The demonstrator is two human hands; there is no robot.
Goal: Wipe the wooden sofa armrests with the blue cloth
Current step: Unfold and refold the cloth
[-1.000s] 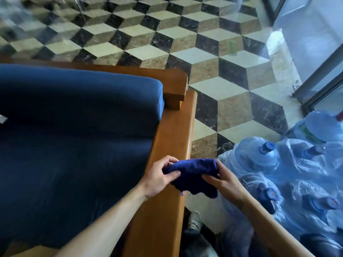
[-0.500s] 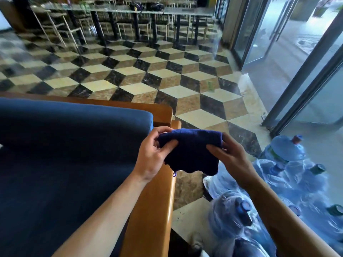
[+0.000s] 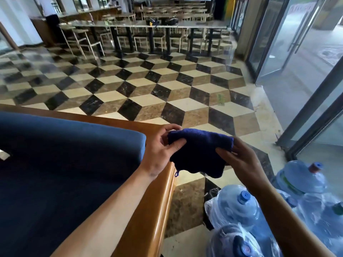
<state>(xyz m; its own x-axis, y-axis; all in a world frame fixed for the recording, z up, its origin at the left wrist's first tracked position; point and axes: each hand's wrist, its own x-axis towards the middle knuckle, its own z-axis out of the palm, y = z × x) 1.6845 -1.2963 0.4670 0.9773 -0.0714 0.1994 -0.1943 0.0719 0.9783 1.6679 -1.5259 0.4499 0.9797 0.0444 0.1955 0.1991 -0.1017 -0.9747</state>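
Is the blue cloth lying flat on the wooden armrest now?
No, both hands, left hand and right hand, hold the cloth up above the armrest.

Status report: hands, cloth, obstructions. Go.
Left hand and right hand both pinch blue cloth, held above armrest. No contact. Water bottles beside sofa.

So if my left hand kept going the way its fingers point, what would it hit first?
The left hand points right, and its grip is already on the blue cloth. Straight on, past the cloth, it would probably meet the right hand pinching the other end, though depth is hard to judge.
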